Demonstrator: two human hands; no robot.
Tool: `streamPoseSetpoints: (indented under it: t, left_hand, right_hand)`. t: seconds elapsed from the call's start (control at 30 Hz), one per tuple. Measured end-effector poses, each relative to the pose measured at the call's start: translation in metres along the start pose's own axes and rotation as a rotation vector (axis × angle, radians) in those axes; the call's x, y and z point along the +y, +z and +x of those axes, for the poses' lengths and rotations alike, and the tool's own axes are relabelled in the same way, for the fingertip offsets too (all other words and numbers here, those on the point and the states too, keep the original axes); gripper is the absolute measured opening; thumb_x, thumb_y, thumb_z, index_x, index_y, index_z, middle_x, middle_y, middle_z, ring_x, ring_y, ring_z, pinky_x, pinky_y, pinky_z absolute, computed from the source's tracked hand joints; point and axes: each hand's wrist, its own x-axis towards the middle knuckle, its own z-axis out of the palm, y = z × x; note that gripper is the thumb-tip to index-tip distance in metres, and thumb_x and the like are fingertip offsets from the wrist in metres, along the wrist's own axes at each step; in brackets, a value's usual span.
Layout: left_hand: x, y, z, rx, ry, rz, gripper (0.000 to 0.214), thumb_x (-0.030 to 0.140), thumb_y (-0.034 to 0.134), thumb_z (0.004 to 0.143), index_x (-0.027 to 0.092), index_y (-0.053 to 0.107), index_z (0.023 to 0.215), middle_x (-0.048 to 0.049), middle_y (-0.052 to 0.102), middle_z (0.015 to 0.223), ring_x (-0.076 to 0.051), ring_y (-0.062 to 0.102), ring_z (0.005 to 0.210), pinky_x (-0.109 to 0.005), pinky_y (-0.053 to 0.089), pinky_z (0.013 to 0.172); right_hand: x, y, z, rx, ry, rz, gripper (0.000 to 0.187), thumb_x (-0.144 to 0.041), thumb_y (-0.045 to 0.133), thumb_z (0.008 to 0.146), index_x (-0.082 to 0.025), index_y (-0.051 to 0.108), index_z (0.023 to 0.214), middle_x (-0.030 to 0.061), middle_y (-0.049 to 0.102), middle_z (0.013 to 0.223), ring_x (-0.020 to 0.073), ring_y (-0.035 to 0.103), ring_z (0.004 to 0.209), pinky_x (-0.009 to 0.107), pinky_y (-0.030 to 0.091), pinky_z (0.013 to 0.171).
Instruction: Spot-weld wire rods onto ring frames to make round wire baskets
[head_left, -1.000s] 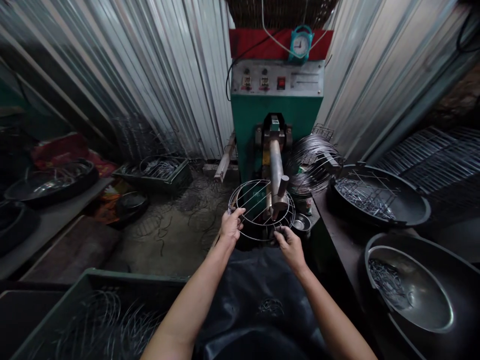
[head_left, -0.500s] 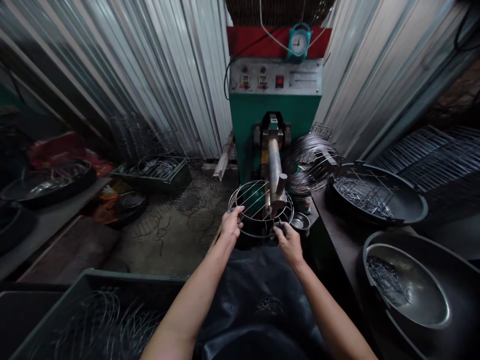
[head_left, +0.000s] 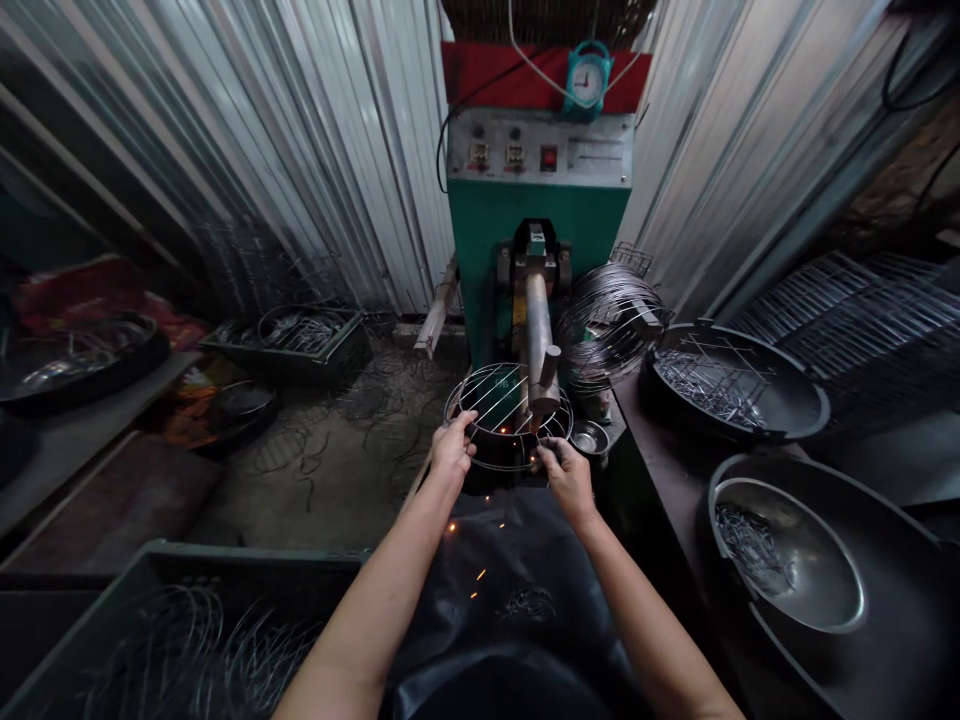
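At lower left I see a dark green plastic crate (head_left: 154,550) of loose curved wires (head_left: 199,630). Next, the left hand (head_left: 451,452) is closed, thumb uppermost, on the edge of a round silver wire rack (head_left: 496,402), held at the tip of a green machine's (head_left: 540,203) grey metal cylinder (head_left: 538,320). Parallel bars (head_left: 487,407) already span it; orange sparks (head_left: 481,575) suggest to me a weld underway. The right hand's (head_left: 568,475) fingertips pinch a thin wire (head_left: 537,457) at the near rim; it's too dim to tell whether that's attached, or how many joints remain. Farther right, a round black pan (head_left: 814,405) holds metal pieces (head_left: 705,388).
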Motion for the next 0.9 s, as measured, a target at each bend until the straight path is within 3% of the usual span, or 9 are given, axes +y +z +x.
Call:
streamPoseSetpoints:
  t: [0.17,0.33,0.57,0.73,0.8,0.9]
  left_hand:
    - [-0.002,0.001,-0.001,0.015,-0.010,-0.017,0.039,0.024,0.074,0.042,0.019,0.039,0.060,0.0125,0.027,0.043,-0.002,0.021,0.035,-0.016,0.013,0.032]
    - [-0.005,0.000,-0.002,0.051,-0.016,-0.034,0.039,0.023,0.073,0.044,0.019,0.038,0.059,0.0122,0.028,0.043,-0.002,0.022,0.034,-0.017,0.014,0.032]
    - [-0.006,0.001,-0.008,0.065,-0.006,-0.028,0.038,0.023,0.073,0.046,0.019,0.037,0.057,0.0122,0.026,0.043,-0.002,0.021,0.034,-0.017,0.013,0.031]
    - [-0.005,-0.009,-0.008,0.034,-0.040,0.006,0.040,0.033,0.077,0.048,0.018,0.042,0.061,0.0108,0.030,0.047,-0.002,0.026,0.035,-0.016,0.020,0.032]
    - [0.003,-0.018,-0.001,0.014,-0.131,0.057,0.042,0.044,0.075,0.051,0.018,0.046,0.067,0.0080,0.038,0.052,-0.005,0.036,0.038,-0.018,0.031,0.035]
    - [0.023,-0.028,0.020,-0.024,-0.239,0.179,0.043,0.053,0.070,0.056,0.018,0.052,0.074,0.0021,0.049,0.060,-0.011,0.051,0.047,-0.026,0.045,0.043]
  right_hand:
    - [0.008,-0.026,-0.019,0.185,0.020,0.110,0.034,-0.044,0.054,0.079,-0.016,0.062,0.097,0.0049,0.067,0.078,0.0156,0.061,0.060,0.029,0.049,0.060]
    - [0.029,-0.049,-0.033,0.240,0.133,0.107,0.042,-0.050,0.057,0.074,-0.013,0.063,0.093,0.0071,0.067,0.075,0.0153,0.058,0.055,0.027,0.046,0.052]
    - [0.066,-0.050,-0.050,0.167,0.268,0.102,0.045,-0.050,0.058,0.068,-0.012,0.063,0.091,0.0070,0.066,0.073,0.0145,0.057,0.051,0.025,0.043,0.046]
    - [0.102,-0.058,-0.075,0.043,0.293,-0.072,0.042,-0.046,0.049,0.073,-0.014,0.066,0.095,0.0024,0.063,0.060,0.0169,0.056,0.048,0.028,0.046,0.046]
    - [0.114,-0.062,-0.084,0.012,0.278,-0.156,0.041,-0.044,0.046,0.075,-0.016,0.066,0.096,0.0045,0.066,0.066,0.0204,0.062,0.056,0.033,0.051,0.054]
    - [0.126,-0.064,-0.089,-0.011,0.220,-0.265,0.039,-0.041,0.047,0.074,-0.018,0.066,0.099,0.0101,0.070,0.091,0.0262,0.065,0.085,0.041,0.051,0.078]
